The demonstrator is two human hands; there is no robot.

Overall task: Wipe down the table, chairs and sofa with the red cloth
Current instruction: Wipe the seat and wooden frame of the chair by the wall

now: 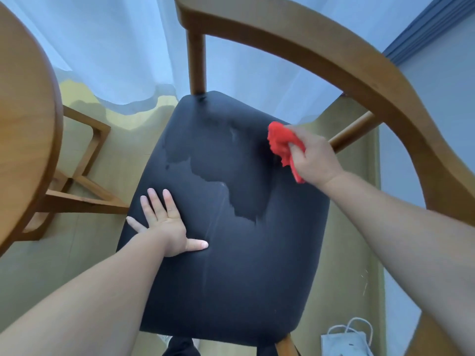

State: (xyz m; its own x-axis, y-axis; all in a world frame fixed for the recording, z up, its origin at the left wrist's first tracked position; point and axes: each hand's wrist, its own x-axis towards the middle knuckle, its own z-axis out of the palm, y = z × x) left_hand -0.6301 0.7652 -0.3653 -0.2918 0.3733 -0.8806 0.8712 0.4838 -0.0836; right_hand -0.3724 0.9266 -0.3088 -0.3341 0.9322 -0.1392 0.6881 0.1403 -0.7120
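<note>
Two hands work here: beside the wooden tabletop (pixel 24 119), my left hand (pixel 164 227) lies spread flat on the dark chair seat (pixel 231 278); my right hand (pixel 317 160) pinches the bunched red cloth (pixel 280 142) at the seat's far right edge. Bunched so tight, it may miss patches.

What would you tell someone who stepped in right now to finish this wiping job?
Left hand: open, flat on the seat, near its left edge.
Right hand: grips the cloth at the seat's far right edge.
Done: a damp patch in the seat's middle suggests part of it has been wiped.
Left: probably the rest of the seat, the backrest and the table on the left. The sofa is out of view.
</note>
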